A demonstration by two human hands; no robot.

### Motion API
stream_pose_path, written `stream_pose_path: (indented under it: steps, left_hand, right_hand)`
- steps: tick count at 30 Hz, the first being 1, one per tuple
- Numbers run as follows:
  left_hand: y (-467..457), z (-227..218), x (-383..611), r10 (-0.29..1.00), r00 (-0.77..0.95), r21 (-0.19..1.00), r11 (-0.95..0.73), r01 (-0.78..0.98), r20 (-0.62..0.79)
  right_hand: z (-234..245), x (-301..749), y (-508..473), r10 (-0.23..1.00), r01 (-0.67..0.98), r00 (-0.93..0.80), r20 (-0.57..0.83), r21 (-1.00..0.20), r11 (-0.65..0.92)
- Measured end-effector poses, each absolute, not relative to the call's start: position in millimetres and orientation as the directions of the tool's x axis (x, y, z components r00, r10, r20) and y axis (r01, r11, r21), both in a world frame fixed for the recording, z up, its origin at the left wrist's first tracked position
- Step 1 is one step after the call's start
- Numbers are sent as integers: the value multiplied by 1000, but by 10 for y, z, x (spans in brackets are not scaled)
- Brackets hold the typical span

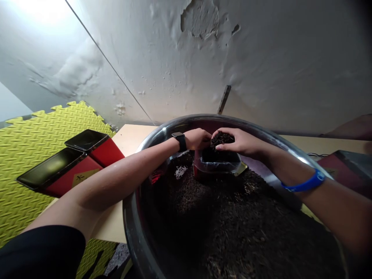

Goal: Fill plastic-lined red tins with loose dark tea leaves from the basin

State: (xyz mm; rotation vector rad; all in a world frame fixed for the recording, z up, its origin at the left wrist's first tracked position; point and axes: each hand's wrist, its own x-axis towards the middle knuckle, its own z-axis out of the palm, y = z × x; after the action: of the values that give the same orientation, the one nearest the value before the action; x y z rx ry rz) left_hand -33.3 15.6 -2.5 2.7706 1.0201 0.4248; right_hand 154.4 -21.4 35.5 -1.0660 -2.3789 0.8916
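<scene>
The basin runs off the bottom edge; at centre, the red tin's base is hidden among dark shreds; the left hand's fingertips are out of sight, their grip unclear; the right hand partly covers its clump; the left forearm hides part of a label; the far-right box is blurred, cut off.

Red tins and a ridged yellow mat show at left, dark brown shreds in a silver basin at lower centre, a blue wristband at right.
</scene>
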Motion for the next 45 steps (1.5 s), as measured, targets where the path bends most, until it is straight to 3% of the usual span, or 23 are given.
stream_pose_path:
  steps: [8,16,25,34,37,40,45]
  left_hand:
    - [142,6,-337,704,694,240,-707,666,150]
    - [155,0,-352,680,713,238,-730,641,167]
    - [175,-32,-356,676,714,246,-734,633,181]
    - [183,-25,-347,674,714,311,-731,607,191]
    - [185,-26,-347,650,728,323,-752,575,217]
    - [197,-37,-350,624,751,318,-772,550,216]
    - [229,-50,-339,636,748,241,-768,593,189]
  right_hand:
    - [319,1562,-170,746,526,-649,148,-621,581]
    - [226,1567,-142,742,505,-664,96,-674,539]
    - [267,1540,-173,708,533,-675,209,-525,663]
    - [263,1508,-228,794,677,-533,292,-417,607]
    - [281,1538,-206,773,699,-510,376,-342,628]
    - [274,1554,-173,729,638,-529,435,-363,679]
    - [190,1511,-186,620,544,-625,475,-305,782]
